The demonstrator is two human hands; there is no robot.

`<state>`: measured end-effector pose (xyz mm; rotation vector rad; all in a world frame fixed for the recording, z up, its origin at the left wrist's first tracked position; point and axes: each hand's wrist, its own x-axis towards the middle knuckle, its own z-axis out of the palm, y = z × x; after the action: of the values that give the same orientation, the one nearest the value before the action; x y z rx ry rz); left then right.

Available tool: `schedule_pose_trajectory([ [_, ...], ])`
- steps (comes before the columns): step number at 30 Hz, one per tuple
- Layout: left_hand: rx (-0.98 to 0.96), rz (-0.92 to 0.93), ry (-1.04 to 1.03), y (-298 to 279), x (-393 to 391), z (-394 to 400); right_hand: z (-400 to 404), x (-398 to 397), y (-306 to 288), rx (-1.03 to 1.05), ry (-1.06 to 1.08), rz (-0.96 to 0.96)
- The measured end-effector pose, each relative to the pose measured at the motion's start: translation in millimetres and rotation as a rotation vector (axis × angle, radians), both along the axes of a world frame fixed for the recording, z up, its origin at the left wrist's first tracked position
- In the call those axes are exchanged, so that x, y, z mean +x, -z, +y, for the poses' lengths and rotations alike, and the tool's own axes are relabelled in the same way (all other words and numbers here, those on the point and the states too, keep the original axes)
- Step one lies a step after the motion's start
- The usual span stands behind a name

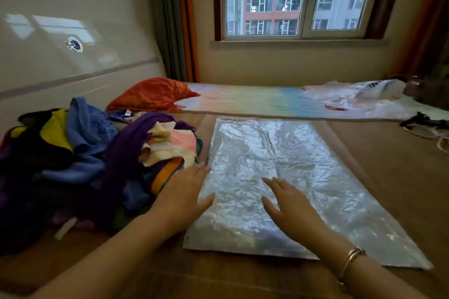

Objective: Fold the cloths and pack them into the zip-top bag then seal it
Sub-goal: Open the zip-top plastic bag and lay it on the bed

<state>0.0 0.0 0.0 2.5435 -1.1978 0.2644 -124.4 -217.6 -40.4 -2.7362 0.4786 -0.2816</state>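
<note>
I see the big brown bed (376,153) first. The crinkly zip-top bag (303,165) lies flat on it, right in front of me. A messy pile of cloths (80,153) sits just left of the bag, not folded. My left hand (187,194) is flat, fingers straight, at the bag's left edge beside the pile, holding nothing. My right hand (289,204) is flat over the bag, fingers spread. A bracelet (349,264) circles that wrist.
</note>
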Motion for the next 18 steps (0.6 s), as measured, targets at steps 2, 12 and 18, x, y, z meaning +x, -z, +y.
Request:
schedule_pose_trajectory([
  [2,0.082,0.022,0.015,28,-20,-2,2,-15,23,-0.062,-0.029,0.085],
  [12,-0.015,0.074,0.063,140,-136,-2,38,-133,80,-0.086,-0.071,0.127],
  [18,-0.158,0.137,0.137,151,-174,17,64,-188,88,-0.053,-0.035,0.026],
])
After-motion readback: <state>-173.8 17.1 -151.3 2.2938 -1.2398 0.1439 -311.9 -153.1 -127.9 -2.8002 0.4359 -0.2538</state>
